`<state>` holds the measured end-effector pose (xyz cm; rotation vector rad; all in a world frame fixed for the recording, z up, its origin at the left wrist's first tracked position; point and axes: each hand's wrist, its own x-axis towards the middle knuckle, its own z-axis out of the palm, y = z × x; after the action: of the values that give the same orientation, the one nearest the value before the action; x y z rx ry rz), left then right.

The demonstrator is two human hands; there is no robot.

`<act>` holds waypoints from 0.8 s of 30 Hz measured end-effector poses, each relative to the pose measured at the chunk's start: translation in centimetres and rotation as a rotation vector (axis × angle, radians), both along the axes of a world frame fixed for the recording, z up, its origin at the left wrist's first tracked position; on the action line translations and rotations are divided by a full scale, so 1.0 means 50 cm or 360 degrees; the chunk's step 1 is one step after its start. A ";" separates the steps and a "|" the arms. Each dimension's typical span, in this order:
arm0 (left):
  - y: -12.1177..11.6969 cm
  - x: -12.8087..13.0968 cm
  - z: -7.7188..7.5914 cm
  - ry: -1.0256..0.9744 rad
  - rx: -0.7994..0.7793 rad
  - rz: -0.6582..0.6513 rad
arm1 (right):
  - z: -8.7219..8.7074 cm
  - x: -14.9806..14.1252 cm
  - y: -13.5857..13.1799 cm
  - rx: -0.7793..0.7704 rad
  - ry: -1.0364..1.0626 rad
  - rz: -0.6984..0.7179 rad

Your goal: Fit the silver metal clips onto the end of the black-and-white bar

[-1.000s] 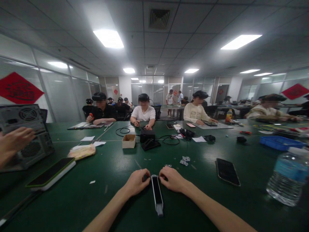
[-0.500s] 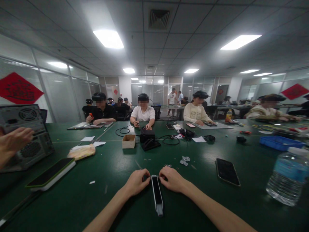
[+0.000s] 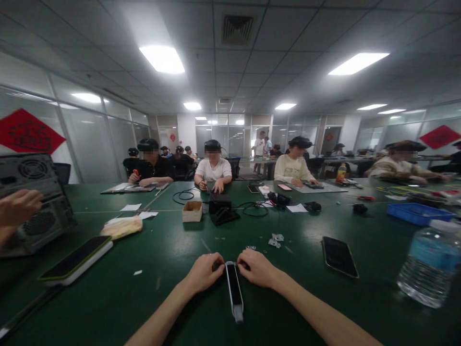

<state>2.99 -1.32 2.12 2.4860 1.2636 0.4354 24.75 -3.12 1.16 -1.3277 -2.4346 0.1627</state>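
A long, narrow device [image 3: 234,288] with a black face, a pale rim and a grey tip lies lengthwise on the green table, its grey tip toward me. My left hand [image 3: 205,270] is closed at the left side of its far end, with thumb and fingers curled together. Mirroring it on the right, my right hand [image 3: 258,268] pinches at the same far end. Exactly what sits between the fingertips is too small to make out. Just beyond my right hand are small metal pieces [image 3: 251,248] and several metal plates [image 3: 275,240].
A phone [image 3: 340,256] and a water bottle [image 3: 428,264] stand to the right, near a blue tray [image 3: 419,213]. On the left are a green-edged device [image 3: 77,259], a computer tower [image 3: 36,206] and another person's hand [image 3: 19,206]. A cardboard box [image 3: 192,211] lies ahead.
My hands and the narrow device stay in place. At the left, the other person's hand and the computer tower have shifted slightly left. Across the table, a co-worker's hand has moved a little.
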 end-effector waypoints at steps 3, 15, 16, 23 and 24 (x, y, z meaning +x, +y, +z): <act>-0.004 0.003 0.007 0.0004 -0.0012 -0.0001 | -0.006 0.002 0.003 0.0008 -0.0011 -0.0007; 0.002 -0.004 -0.004 -0.0053 -0.0021 -0.0027 | 0.000 -0.003 -0.002 -0.0061 -0.0019 -0.0022; 0.002 -0.004 -0.004 -0.0047 -0.0021 -0.0026 | 0.000 -0.004 -0.002 -0.0065 -0.0023 -0.0024; 0.009 -0.002 -0.011 -0.0020 0.0025 -0.0048 | 0.033 0.051 0.016 0.0040 -0.0178 -0.0046; 0.010 -0.003 -0.012 -0.0022 0.0011 -0.0054 | 0.040 0.070 0.022 0.0087 -0.0197 -0.0121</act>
<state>2.86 -0.83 1.53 2.5023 1.2149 0.4484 28.26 -2.03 3.15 -1.4431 -2.4649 -0.0058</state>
